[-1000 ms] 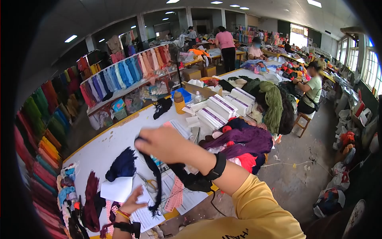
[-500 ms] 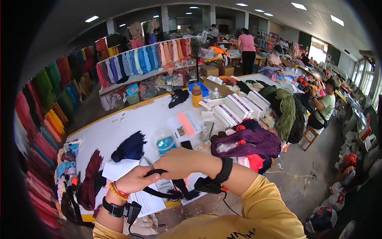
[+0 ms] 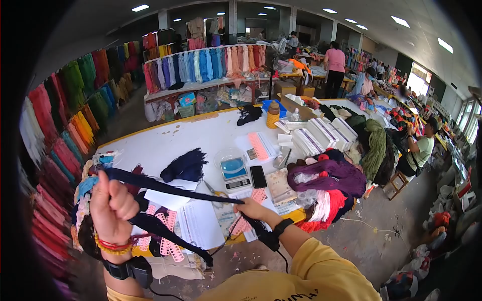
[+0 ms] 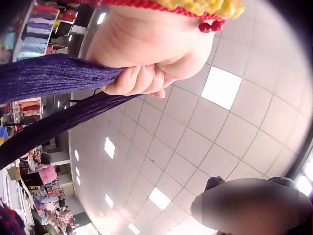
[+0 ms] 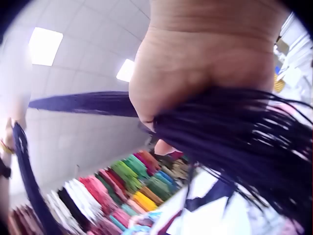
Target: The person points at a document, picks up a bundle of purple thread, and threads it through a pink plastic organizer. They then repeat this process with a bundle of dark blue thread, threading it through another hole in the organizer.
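Note:
A dark navy yarn hank (image 3: 173,188) stretches between the two hands above the table. At the left, the left hand (image 3: 114,210) grips its looped end with curled fingers, and one length hangs down from that fist toward the table's front edge. The right hand (image 3: 254,209) holds the other part near the table's front. In the left wrist view two bands of the yarn (image 4: 54,78) run into the curled left hand (image 4: 142,54). Loose strands (image 5: 234,137) fan out beside the right hand (image 5: 200,73) in the right wrist view.
On the table (image 3: 143,145) lie a navy bundle (image 3: 185,165), a scale (image 3: 236,181), a phone (image 3: 258,176), scissors (image 3: 216,190), papers, and pink perforated cards. White boxes (image 3: 321,134) and purple yarn (image 3: 329,179) are at the right. Several people are farther back.
The hands were together at the yarn and are now far apart, with it stretched between them. The left hand moved left and up, the right slightly right. The head view turned left.

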The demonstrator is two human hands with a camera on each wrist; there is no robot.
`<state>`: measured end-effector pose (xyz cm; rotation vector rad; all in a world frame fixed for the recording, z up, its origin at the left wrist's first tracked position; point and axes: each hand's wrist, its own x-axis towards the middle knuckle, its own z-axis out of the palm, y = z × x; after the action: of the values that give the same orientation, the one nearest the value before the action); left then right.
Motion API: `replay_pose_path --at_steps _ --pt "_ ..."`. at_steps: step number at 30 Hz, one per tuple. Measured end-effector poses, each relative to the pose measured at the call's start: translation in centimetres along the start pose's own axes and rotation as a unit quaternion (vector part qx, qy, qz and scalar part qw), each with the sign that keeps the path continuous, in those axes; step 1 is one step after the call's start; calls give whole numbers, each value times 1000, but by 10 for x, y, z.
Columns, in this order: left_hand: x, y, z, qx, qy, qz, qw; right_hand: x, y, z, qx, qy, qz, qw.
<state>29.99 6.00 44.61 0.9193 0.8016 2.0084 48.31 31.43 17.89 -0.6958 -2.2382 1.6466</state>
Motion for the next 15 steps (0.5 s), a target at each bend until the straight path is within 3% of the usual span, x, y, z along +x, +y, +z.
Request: replay_pose_path --at_steps 3,7,10,11,13,15 --pt "-15 24 -20 -15 41 28 999 -15 41 40 -54 1 94 994" --pt "-34 48 -42 33 38 56 997 -29 93 79 -93 29 141 985" --pt "-45 57 -51 15 104 82 991 -45 114 91 -179 40 149 972" --pt "-48 69 -61 -7 32 98 995 -49 127 96 -198 46 161 966" --pt "-56 91 -62 3 31 148 988 -67 176 104 -305 19 155 940" --pt "-66 98 -62 50 43 125 990 -82 186 106 -345 -31 169 923"
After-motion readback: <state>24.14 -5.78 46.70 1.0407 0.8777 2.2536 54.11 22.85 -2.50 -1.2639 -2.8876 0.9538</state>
